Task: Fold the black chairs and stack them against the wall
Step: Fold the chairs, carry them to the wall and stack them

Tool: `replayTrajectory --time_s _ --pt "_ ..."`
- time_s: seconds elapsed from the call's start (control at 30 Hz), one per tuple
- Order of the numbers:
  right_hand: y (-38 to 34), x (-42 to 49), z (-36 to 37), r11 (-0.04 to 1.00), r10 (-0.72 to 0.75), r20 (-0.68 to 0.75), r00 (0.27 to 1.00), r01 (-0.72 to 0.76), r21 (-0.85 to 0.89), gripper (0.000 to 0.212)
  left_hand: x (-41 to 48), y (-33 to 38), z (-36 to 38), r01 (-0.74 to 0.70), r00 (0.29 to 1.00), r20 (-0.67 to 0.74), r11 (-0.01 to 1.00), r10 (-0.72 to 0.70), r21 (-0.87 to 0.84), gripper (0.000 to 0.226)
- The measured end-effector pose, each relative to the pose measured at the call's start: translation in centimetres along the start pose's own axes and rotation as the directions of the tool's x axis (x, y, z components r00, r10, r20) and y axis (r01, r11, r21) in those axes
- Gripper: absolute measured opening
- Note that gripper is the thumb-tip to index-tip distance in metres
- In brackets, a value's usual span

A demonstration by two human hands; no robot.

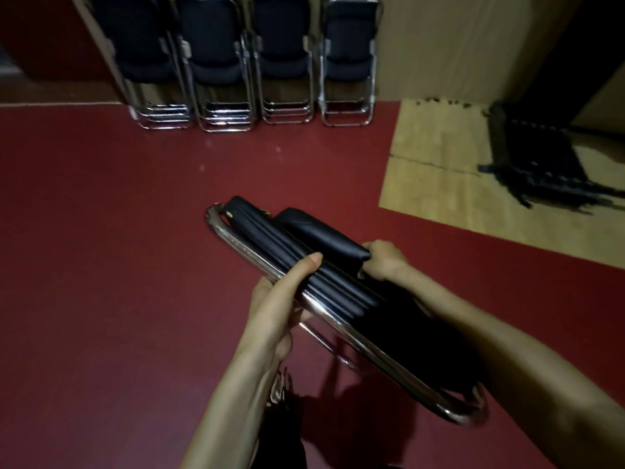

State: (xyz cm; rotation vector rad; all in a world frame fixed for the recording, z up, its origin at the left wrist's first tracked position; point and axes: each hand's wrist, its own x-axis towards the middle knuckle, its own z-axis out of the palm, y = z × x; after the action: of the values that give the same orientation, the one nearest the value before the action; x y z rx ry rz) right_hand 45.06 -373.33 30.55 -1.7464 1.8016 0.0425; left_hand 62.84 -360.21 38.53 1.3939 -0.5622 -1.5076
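Observation:
A folded black chair point(324, 265) with a chrome tube frame hangs above the red floor in the middle of the head view, seen edge-on and angled from upper left to lower right. My left hand point(280, 306) grips its chrome frame and padded backrest from the left, thumb lying over the cushion. My right hand point(382, 260) grips the edge of the black seat pad on the right side. Against the far wall stand several stacks of folded black chairs point(236, 62), side by side.
The red floor point(101, 231) lies open between me and the stacks. At right is a pale wooden floor patch point(439, 170) with a dark slatted object point(541, 160) lying on it. The beige wall point(456, 45) runs right of the stacks.

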Motion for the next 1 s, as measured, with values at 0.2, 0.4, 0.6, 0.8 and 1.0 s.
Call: replayTrajectory --time_s 0.2,0.4,0.6,0.8,1.0 --pt "-12.4 14.7 -3.3 0.998 -0.067 0.047 0.997 0.067 0.005 0.038 12.8 11.4 -4.9 -0.056 0.998 -0.016 0.996 0.055 -0.063 0.025" --pt "-21.8 27.7 -5.6 0.994 -0.098 0.087 0.991 0.094 0.047 0.029 24.8 20.5 -8.5 -0.061 0.997 -0.061 0.996 0.056 -0.068 0.044" --pt "-30.5 42.2 -8.1 0.991 -0.137 0.140 0.981 0.133 0.033 0.031 39.0 28.2 -11.1 -0.046 0.991 -0.130 0.992 0.030 -0.117 0.036" --pt "-38.2 55.4 -11.0 0.991 -0.135 0.194 0.972 0.136 0.009 0.037 51.7 35.1 -13.8 -0.013 0.992 -0.123 0.989 -0.005 -0.144 0.016" --pt "-44.4 70.2 -13.8 0.993 -0.114 0.211 0.971 0.114 0.012 0.041 67.2 42.2 -16.5 0.039 0.994 -0.096 0.987 -0.054 -0.154 0.045"
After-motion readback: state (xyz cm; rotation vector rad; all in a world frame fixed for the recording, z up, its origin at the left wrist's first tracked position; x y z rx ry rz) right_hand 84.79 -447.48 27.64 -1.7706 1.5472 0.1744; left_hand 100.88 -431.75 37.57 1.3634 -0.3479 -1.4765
